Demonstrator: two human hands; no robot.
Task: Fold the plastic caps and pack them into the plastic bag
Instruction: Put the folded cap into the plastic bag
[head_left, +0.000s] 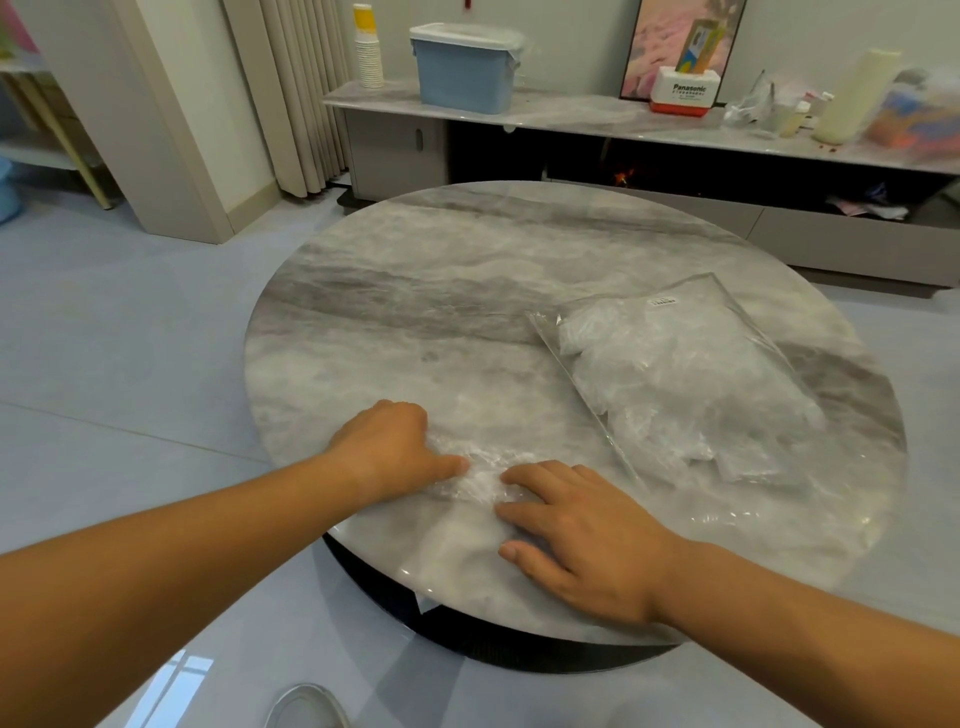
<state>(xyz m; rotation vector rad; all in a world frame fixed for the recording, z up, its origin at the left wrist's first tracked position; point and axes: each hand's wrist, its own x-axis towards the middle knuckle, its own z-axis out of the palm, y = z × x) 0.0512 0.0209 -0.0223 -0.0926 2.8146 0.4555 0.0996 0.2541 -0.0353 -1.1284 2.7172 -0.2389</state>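
Observation:
A clear, crinkled plastic cap lies flat near the front edge of the round marble table. My left hand rests on the cap's left side, fingers curled, with the thumb pressing on the plastic. My right hand lies flat on the cap's right side with straight fingers. To the right lies a clear plastic bag with a white label, filled with several white folded caps; both hands are apart from it.
A long low cabinet stands behind the table, carrying a blue lidded box, a stack of paper cups, a white and red box and clutter at the right. Pale floor tiles surround the table.

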